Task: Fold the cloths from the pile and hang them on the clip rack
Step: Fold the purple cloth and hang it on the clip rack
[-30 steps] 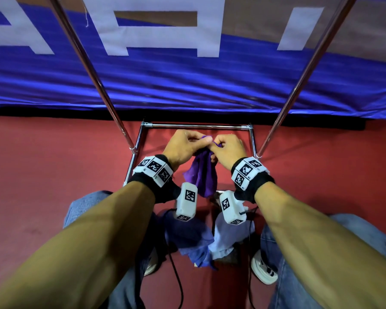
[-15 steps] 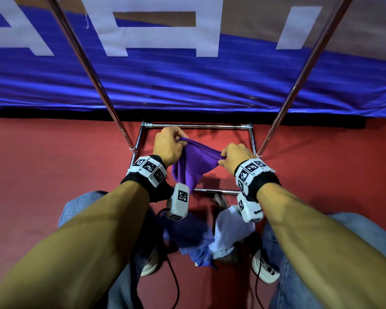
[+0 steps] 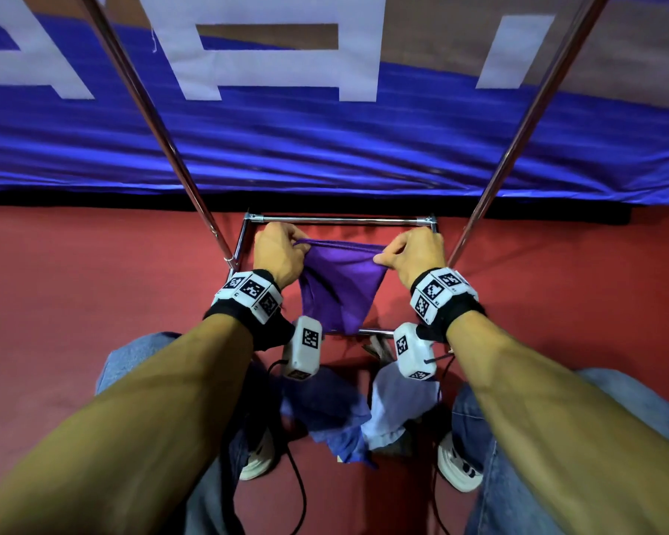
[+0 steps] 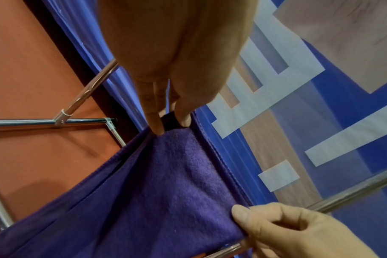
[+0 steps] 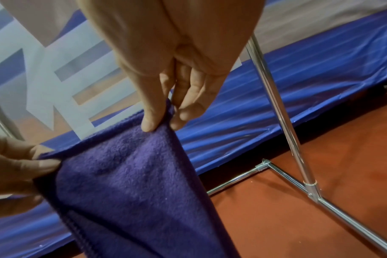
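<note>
A purple fleece cloth [image 3: 340, 287] hangs stretched between my two hands above the metal rack base [image 3: 340, 219]. My left hand [image 3: 277, 251] pinches its upper left corner [image 4: 172, 125] between thumb and fingers. My right hand [image 3: 412, 254] pinches the upper right corner [image 5: 164, 122] the same way. The top edge runs taut from hand to hand and the cloth sags to a point below. A pile of blue and pale cloths [image 3: 360, 411] lies on the floor between my feet. No clips show in any view.
Two chrome rack poles [image 3: 151, 110] [image 3: 518, 121] rise left and right of my hands. A blue banner with white letters [image 3: 325, 140] hangs behind the rack. The floor is red [image 3: 74, 303]. My jeans-clad legs and white shoes [image 3: 456, 469] flank the pile, and black cables trail down.
My hands have moved apart, from touching at the middle to spread wide. The purple cloth went from a bunched hanging clump to a spread sheet with a taut top edge.
</note>
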The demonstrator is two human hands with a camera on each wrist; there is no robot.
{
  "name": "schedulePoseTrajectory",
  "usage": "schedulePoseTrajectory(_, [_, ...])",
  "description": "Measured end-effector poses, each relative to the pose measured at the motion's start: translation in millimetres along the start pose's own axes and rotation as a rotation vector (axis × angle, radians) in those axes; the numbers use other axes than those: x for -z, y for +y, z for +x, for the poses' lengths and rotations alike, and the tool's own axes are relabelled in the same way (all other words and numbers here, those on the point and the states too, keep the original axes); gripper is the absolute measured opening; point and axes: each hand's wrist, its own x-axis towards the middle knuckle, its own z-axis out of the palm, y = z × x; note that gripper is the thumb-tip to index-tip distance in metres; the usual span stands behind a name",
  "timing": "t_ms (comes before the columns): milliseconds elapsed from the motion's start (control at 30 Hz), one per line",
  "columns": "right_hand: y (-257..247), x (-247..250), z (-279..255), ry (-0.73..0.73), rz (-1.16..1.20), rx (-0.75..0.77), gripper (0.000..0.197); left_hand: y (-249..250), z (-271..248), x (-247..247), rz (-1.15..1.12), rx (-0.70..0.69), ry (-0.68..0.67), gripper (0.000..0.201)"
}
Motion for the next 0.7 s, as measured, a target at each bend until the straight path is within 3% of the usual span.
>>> schedulePoseTrajectory(133, [3.9, -5.4, 0.2, 0.126, 0.074, 0.034, 0.026, 4.2, -2.4, -1.7, -0.137, 0.050, -0.011, 0.011])
schedulePoseTrajectory(233, [7.1, -6.6, 1.3, 0.118, 0.061, 0.100, 0.018, 6.2, -2.6, -4.3, -0.205, 0.060, -0.014, 0.014])
schedulePoseTrajectory(300, [8.1, -5.8, 3.0, 0.124, 0.048, 0.150, 0.009, 5.3, -2.5, -3.7, -0.187, 0.056, -0.004, 0.018])
schedulePoseTrajectory(433, [9.6, -5.1, 4.2, 0.145, 0.070, 0.140, 0.019, 1.9, 0.0, -3.1, -0.039, -0.006, -0.042, 0.012])
schedulePoseTrajectory(700, [0.0, -10.5, 1.9, 0.108, 0.289, 0.061, 0.024, 4.3, -1.3, -4.5, 0.058, -0.013, -0.054, 0.030])
